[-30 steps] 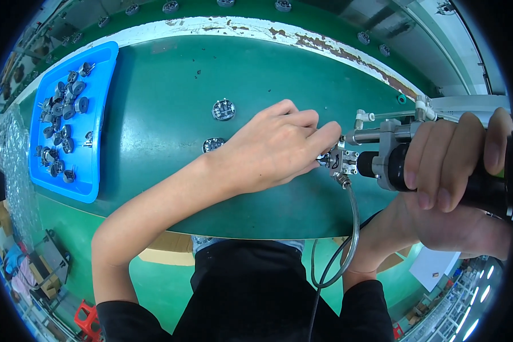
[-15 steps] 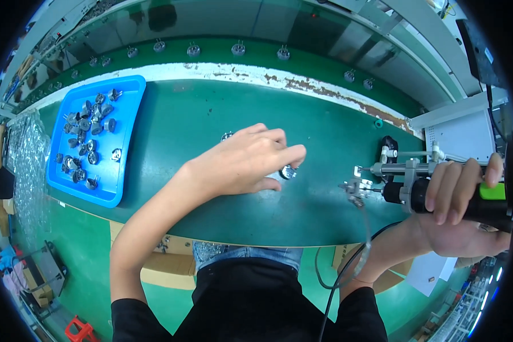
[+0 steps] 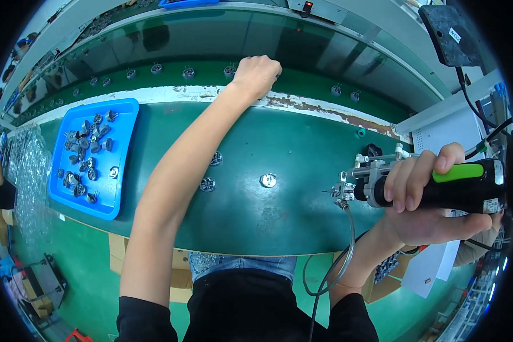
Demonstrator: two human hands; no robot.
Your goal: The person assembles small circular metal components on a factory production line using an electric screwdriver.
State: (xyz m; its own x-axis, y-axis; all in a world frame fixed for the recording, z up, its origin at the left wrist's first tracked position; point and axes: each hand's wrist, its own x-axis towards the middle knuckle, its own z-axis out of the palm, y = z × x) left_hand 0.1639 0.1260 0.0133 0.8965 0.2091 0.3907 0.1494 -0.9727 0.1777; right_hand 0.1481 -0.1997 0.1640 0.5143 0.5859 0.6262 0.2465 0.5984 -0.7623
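I log a black top (image 3: 239, 310) on the wearer, its cloth dark and even across the torso. Left sleeve (image 3: 145, 320) and right sleeve (image 3: 353, 319) match it, both short; left hem sits above the elbow, forearms bare beyond. Left hand (image 3: 257, 76) and right hand (image 3: 419, 196) bare. Blue denim jeans (image 3: 251, 268) below, mottled paler toward the wearer's left.

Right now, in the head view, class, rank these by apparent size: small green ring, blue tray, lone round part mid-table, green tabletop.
Largest to smallest:
1. Green tabletop
2. Blue tray
3. Round part
4. Green ring; it seems farther from the camera, so its real size is unsure.
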